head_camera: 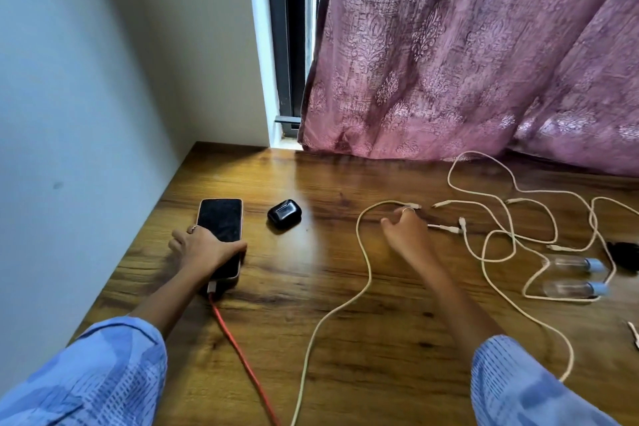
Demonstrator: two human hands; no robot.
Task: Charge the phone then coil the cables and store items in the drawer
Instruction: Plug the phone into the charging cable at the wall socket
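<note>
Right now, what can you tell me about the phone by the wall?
The phone is a slim slab with a dark, smudged, unlit screen and a pale pinkish edge. It lies flat, screen up, on the wooden table near the wall. The left hand rests over its near half, thumb wrapped round the right edge. A red cable with a white plug is plugged into its near end.

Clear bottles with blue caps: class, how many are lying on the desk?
2. Both lie on their sides at the desk's right, among the white cables: one bottle farther back, the other just nearer the camera. None appears hidden.
</note>
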